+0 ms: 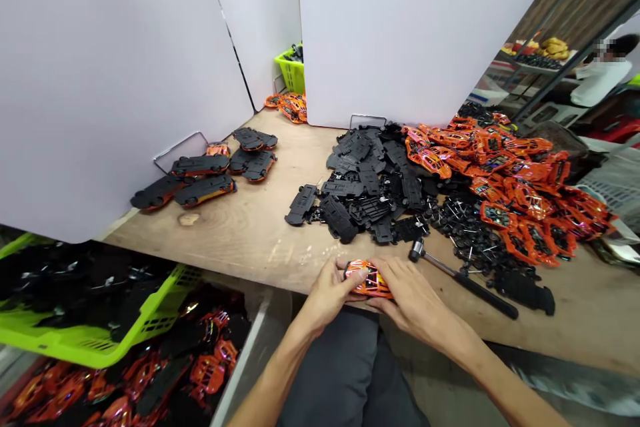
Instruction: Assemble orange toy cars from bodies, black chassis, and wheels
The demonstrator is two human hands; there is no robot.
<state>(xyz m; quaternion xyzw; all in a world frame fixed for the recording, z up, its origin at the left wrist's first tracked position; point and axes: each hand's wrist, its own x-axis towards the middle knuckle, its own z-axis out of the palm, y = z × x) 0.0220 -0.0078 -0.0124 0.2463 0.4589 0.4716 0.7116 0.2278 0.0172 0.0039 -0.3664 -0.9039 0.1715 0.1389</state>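
Observation:
Both my hands grip one orange toy car body [369,278] at the near edge of the wooden table [250,227]. My left hand [327,293] pinches its left end, fingers curled round it. My right hand [410,297] wraps its right side from above. A small black hammer [463,278] lies on the table just right of my right hand. Beyond it are a heap of black chassis plates [367,187], a pile of black wheel axles [465,227] and a heap of orange car bodies [520,180].
Finished cars [200,177] lie bottom up at the back left by white partition boards [100,80]. A green basket [95,307] of black parts and a bin of orange bodies [150,380] stand low on my left. Another green basket [293,70] sits behind. A person [600,73] sits far right.

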